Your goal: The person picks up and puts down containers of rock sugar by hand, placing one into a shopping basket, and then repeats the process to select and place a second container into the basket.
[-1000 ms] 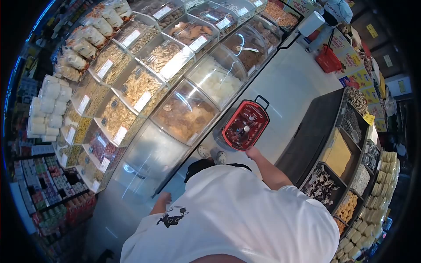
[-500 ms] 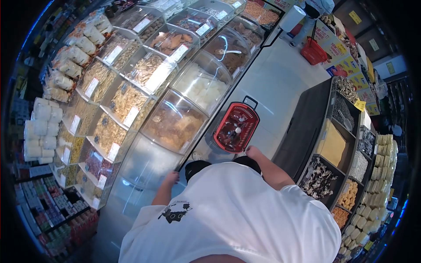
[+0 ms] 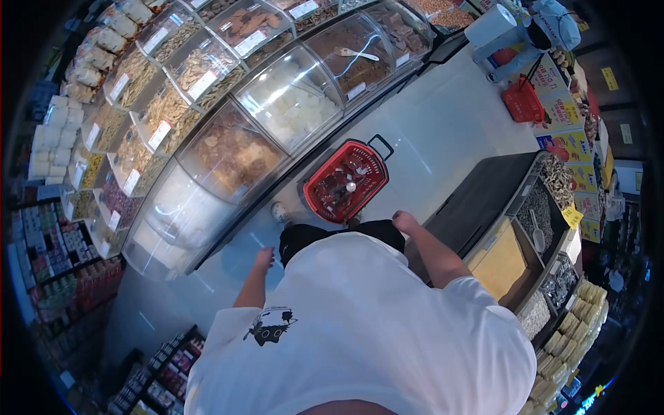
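Note:
My left hand [image 3: 265, 257] hangs low at my side over the floor, its fingers slightly apart and nothing visible in it. On the other side my right hand [image 3: 406, 221] hangs near the dark side of a display stand; its fingers are mostly hidden from above. Between and ahead of my hands, a red shopping basket [image 3: 382, 171] with a black handle stands on the floor before my feet. Dark items and a round white piece show in it, too small to name. Neither hand touches the basket.
Clear-lidded bins [image 3: 290, 104] of dried foods line the left side. To the right, a dark stand [image 3: 477, 200] holds open trays, one with a scoop [image 3: 537, 235]. Further up the aisle a person [image 3: 546, 31] stands near another red basket [image 3: 523, 100].
My view has turned, so the bins and the red basket ahead sit further left, while the right stand shows lower. My left hand has shifted slightly up and left; my right hand slightly right.

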Tool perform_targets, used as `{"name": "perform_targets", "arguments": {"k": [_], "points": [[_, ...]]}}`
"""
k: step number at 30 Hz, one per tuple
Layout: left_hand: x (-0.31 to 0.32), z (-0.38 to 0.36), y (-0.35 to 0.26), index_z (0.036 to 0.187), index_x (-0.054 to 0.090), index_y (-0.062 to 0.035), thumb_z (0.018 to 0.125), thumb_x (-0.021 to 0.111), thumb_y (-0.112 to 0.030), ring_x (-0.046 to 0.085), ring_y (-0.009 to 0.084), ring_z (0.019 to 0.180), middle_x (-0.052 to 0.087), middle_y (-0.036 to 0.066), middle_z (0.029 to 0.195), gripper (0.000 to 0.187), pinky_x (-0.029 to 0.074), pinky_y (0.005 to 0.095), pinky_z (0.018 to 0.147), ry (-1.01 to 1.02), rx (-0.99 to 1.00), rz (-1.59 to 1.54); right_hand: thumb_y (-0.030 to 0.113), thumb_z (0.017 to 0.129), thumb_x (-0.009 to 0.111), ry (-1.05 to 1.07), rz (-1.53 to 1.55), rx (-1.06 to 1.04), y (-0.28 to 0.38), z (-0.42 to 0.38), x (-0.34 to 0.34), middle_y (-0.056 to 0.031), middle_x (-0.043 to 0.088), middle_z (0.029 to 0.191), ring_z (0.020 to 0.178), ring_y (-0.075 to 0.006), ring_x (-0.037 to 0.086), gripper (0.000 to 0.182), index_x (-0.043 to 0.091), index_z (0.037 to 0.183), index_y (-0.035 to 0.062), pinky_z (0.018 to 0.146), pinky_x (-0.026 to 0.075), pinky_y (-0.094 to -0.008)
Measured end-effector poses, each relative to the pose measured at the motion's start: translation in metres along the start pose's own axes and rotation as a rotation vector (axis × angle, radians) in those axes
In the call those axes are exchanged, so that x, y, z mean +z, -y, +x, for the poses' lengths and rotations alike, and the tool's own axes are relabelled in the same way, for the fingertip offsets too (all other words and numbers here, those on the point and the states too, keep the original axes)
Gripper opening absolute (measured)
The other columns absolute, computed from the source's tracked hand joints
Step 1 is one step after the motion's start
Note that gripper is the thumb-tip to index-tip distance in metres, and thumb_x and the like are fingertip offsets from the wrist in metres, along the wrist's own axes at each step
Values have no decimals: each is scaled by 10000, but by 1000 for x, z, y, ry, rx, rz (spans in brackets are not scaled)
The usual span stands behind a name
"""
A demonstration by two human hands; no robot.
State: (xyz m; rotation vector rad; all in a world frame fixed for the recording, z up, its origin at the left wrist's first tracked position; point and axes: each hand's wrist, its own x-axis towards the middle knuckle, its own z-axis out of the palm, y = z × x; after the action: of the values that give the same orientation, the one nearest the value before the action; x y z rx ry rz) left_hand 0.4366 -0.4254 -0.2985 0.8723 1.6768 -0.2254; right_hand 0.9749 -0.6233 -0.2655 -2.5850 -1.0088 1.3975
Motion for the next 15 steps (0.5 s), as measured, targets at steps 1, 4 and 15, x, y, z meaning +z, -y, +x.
{"name": "perform_targets", "arguments": {"k": [1,4,15], "points": [[31,2,8,1251,640,-47,1002,511,-383,665,346,1025,689,207,1092,438,527,475,836,-12,56,43,226,847,603,-25,-73,31,-33,18,-10,-242,713,1135,1097,-406,670,348,723,1097,17,970,526,-469],[81,-50,5,1313,615,-13,1027,449,-379,634,396,1168,678,244,1226,493,500,454,960,-78,128,158,197,874,566,-43,-159,297,-79,25,-55,-254,684,1225,1189,-414,636,363,696,1154,8,1002,516,-490],[38,4,37,1258,689,-36,956,591,-442,713,300,984,743,153,1074,515,568,417,805,135,-22,458,231,909,537,-41,64,206,-67,70,35,-239,712,1135,1112,-416,662,318,711,1102,46,977,519,-483]]}}
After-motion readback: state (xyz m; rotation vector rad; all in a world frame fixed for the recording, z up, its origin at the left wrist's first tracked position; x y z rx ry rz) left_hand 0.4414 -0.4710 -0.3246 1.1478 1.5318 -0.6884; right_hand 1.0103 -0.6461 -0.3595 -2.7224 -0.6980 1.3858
